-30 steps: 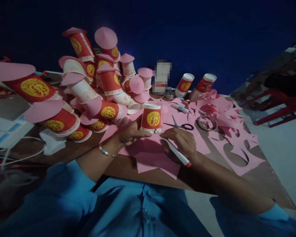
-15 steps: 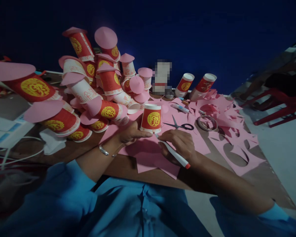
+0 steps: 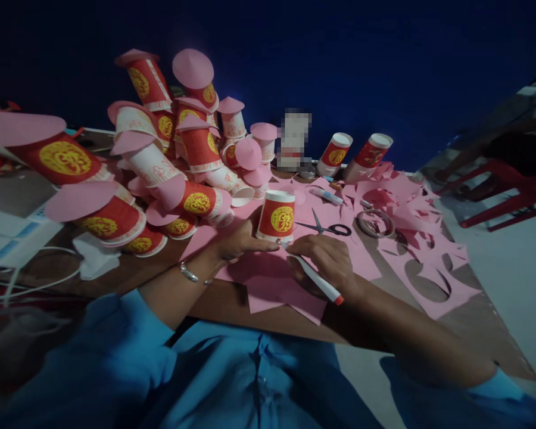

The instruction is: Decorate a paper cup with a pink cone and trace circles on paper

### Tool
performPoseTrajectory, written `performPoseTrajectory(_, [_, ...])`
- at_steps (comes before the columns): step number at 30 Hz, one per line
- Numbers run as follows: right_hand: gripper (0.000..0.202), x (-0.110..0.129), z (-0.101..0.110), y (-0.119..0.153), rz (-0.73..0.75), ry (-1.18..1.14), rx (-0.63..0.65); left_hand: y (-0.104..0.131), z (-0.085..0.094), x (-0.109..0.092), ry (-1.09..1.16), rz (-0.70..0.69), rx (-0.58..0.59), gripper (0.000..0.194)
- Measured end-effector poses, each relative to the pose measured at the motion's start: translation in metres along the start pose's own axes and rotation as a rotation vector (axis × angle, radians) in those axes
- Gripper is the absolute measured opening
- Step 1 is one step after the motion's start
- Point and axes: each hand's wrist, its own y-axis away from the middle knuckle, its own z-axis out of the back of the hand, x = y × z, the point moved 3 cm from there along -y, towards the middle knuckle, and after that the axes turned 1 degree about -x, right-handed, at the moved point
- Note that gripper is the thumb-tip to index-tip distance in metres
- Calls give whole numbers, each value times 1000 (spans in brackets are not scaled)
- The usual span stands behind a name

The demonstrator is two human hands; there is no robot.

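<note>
blue sleeves (image 3: 149, 313) | silver left-wrist bracelet (image 3: 188, 272) | blue garment (image 3: 223, 381), front possibly buttoned, too dim

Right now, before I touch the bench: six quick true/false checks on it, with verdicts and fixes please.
1. The left hand is at the base of the nearest red cup. True.
2. The right hand holds a white pen. True.
3. The scissors are closed. False: the scissors lie with blades spread, on pink paper.
4. The pen's red end points away from that cup. True.
5. The tape roll is left of that cup. False: the tape roll lies to its right.
6. The piled cups on the left are all bare on top. False: many of the piled cups wear pink cones.
</note>
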Motion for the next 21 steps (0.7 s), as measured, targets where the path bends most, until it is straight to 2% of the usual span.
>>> performPoseTrajectory(9, [15,-1,-1,1,3,-24,26,0,3,3,-34,35,-19,95])
performPoseTrajectory(15, [16,-1,0,0,14,-29,53,-1,1,2,-39,30,-6,76])
performPoseTrajectory(21, [14,-1,1,-1,4,-13,65,-2,4,4,-25,54,-7,85])
